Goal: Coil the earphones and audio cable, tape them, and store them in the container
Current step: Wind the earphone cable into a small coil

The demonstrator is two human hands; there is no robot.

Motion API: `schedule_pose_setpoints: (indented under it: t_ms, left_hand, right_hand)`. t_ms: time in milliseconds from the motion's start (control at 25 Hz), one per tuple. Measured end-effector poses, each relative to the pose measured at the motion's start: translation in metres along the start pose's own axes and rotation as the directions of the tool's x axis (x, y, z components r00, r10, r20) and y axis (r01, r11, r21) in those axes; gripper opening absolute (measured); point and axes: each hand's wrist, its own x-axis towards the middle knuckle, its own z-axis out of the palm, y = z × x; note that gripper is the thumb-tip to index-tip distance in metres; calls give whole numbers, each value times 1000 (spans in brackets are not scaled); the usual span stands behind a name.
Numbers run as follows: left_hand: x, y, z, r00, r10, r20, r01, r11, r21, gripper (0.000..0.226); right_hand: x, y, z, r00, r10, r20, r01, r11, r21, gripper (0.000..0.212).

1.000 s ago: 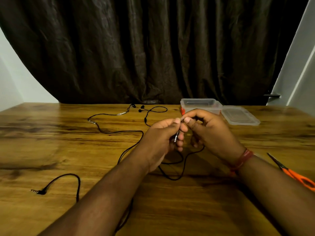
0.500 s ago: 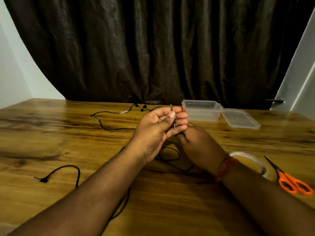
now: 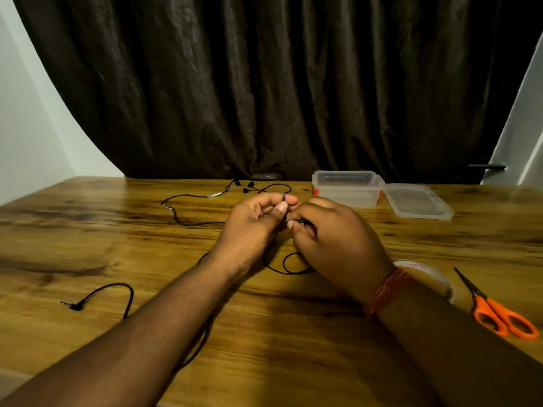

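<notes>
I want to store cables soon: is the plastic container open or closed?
Open. The container has no lid on top; its lid lies flat on the table to its right.

Wooden table: warm honey-brown with darker streaked grain
Curtain behind the table: dark brown, creased sheen
Audio cable on the table's near left: black, with a dark angled plug
Earphones at the table's far edge: black, with silvery sections on the cord
Container at the far right: clear plastic, red showing at its base
Lid beside it: clear
Tape roll: translucent whitish
Scissors: orange handles, dark blades
Wrist band: orange-red
</notes>
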Motion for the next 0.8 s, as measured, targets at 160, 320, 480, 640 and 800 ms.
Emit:
schedule_pose_setpoints:
  t_ms: [160,320,480,640,800]
  left_hand:
    - [-7,-2,5,990,-34,134,36,999,-19,20]
    - [-9,-2,7,976,-24,215,42,996,-77,18]
    - [-13,4,9,970,10,244,30,987,-159,18]
    - [-15,17,10,988,46,149,0,954,-298,20]
    - [-10,22,6,997,72,-8,-70,934,-349,18]
  right_hand:
    - [5,6,-10,997,-9,-81,4,998,-61,6]
    - [7,13,-14,985,9,-171,-23,997,-79,5]
    - [8,21,5,964,171,-205,-138,976,168,10]
    - [2,20,25,988,155,13,-152,940,304,16]
    - [-7,6,26,980,89,179,-111,987,117,16]
